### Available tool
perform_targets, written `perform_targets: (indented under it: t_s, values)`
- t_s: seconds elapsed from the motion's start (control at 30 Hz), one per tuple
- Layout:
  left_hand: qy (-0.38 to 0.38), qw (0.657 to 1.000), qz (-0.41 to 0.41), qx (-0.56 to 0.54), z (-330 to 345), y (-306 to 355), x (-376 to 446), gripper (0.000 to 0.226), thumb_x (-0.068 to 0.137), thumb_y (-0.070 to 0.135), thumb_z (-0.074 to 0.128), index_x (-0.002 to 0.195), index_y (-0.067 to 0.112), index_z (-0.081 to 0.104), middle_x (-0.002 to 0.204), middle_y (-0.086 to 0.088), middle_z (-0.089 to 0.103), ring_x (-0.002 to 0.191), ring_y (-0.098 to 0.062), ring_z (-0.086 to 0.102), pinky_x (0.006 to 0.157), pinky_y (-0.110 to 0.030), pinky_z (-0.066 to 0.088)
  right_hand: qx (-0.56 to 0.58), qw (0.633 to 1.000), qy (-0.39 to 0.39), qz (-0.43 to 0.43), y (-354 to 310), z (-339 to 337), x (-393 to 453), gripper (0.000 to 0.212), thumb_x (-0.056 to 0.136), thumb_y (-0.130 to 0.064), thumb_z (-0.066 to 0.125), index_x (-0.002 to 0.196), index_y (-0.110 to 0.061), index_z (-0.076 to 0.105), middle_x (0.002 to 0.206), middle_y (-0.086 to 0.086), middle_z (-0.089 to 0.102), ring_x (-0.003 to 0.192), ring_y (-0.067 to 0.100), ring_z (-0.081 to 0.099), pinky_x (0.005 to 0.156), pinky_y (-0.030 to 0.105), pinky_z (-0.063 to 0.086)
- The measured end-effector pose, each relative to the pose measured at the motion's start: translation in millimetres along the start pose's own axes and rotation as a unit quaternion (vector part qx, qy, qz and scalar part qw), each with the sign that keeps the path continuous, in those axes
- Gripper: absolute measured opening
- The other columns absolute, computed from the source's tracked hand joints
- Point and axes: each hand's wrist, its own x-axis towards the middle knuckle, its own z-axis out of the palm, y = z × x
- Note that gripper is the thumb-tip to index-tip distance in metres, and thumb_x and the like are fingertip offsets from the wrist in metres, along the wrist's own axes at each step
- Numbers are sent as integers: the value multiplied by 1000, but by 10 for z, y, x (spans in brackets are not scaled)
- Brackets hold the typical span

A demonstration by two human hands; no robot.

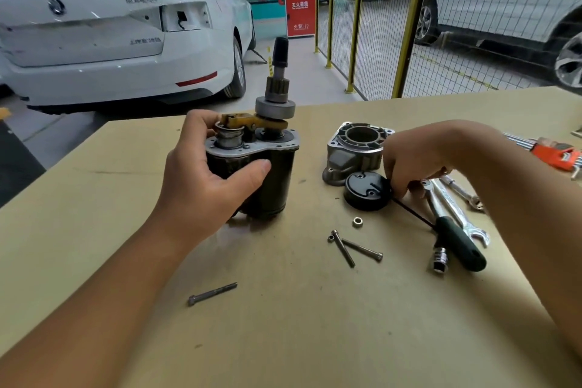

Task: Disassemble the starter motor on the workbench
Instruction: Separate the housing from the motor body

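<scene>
Left hand point(201, 179): wrapped around starter motor point(252, 164), thumb across the dark body, fingers behind the top plate. Motor upright on workbench point(283, 309), at 12 o'clock from table centre, shaft and gear pointing up.

Right hand point(412, 167): at 3 o'clock from the motor, fingertips curled down beside black cap point(367, 190); appears to pinch a thin black tool, contact hidden, grasp not certain.

Step in hand, judged: steady the body, fetch a tool for the next fastener. Best done with body kept vertical, firm hold low on the casing, loose parts kept apart.

Materials:
- Motor body: dark, cylindrical, oily sheen; grey flat metal top plate; brass-coloured fork lever; toothed steel gear.
- Nose housing point(356, 148): cast aluminium, matt grey, round bore, just behind the cap.
- Cap: black, round, glossy.
- Bolts point(343, 247): long, slim, steel, two crossed at 5 o'clock; lone bolt point(212, 293) at 7 o'clock.
- Nut point(357, 221): small, hexagonal.
- Ratchet handle point(459, 246): green grip, chrome head.
- Wrench point(456, 208): bright steel, open-ended.
- Hex key set point(557, 156): orange holder, at 3 o'clock.
</scene>
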Motion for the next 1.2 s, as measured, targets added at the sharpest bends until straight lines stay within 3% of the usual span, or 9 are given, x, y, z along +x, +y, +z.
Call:
perform_targets:
  t_s: [0.23, 0.4, 0.53, 0.63, 0.73, 0.87, 0.97, 1.1, 1.2]
  values:
    - [0, 1000, -3, -2, -1, 16, 4, 51, 76, 31, 83, 116, 28, 52, 104, 30, 67, 99, 1, 67, 79, -9, 49, -26, 993, -116, -24, 4, -76, -145, 22, 77, -31, 81, 72, -10, 75, 75, 7, 78, 40, 13, 50, 43, 20, 34]
    - [1, 1000, -5, -15, 4, 31, -2, 51, 76, 30, 84, 116, 27, 51, 104, 30, 67, 99, 2, 68, 77, -7, 49, -10, 992, -104, -66, 42, -73, -164, 22, 86, -24, 76, 70, -9, 72, 73, 11, 76, 41, 15, 52, 42, 22, 37]
    - [6, 1000, -7, -25, 7, 41, -7, 51, 75, 29, 84, 113, 30, 50, 105, 30, 68, 98, 3, 67, 77, -7, 49, 133, 976, -69, -157, 153, -287, -368, 30, 84, -44, 75, 71, -17, 73, 75, 15, 74, 52, 18, 60, 49, 26, 47]
    - [0, 1000, -6, -28, 10, 32, -1, 51, 75, 26, 84, 115, 24, 52, 105, 31, 68, 96, 4, 68, 76, -5, 48, 273, 926, -13, -259, 57, -368, -499, 40, 80, -53, 74, 82, -12, 74, 82, 19, 72, 57, 21, 60, 52, 26, 51]
    - [-2, 999, -6, -35, 0, 19, -7, 53, 75, 26, 84, 119, 20, 54, 106, 28, 69, 96, 3, 68, 76, -5, 48, 382, 854, -22, -351, -177, -344, -596, 48, 85, -48, 74, 92, -1, 67, 90, 28, 70, 58, 27, 64, 51, 31, 54]
    - [-7, 999, -5, -42, -12, 13, -9, 52, 77, 27, 84, 120, 22, 57, 108, 20, 71, 100, -4, 70, 82, -15, 54, 538, 737, 20, -409, -698, -159, -708, 29, 96, -33, 58, 93, -5, 63, 86, 28, 70, 57, 27, 68, 52, 34, 57]
    - [-5, 999, -10, -46, -11, 10, -12, 52, 77, 28, 85, 120, 22, 57, 108, 18, 72, 101, -5, 71, 82, -17, 55, 599, 669, 91, -431, -1018, 1, -705, 21, 94, -20, 55, 100, 0, 59, 90, 28, 70, 70, 32, 73, 65, 41, 62]
    - [1, 999, -12, -49, -8, 37, -13, 48, 82, 46, 81, 119, 25, 58, 108, 16, 73, 101, -7, 71, 80, -16, 54, 616, 637, 188, -425, -1131, 106, -643, 8, 98, 5, 54, 102, 3, 61, 95, 32, 69, 76, 34, 74, 73, 42, 62]
    - [29, 999, -4, -39, 20, 81, -32, 35, 89, 46, 70, 114, 23, 60, 100, 14, 71, 95, -9, 71, 76, -16, 53, 583, 673, 237, -390, -1131, 129, -601, 9, 99, 0, 56, 102, 0, 65, 87, 22, 72, 66, 29, 68, 62, 39, 59]
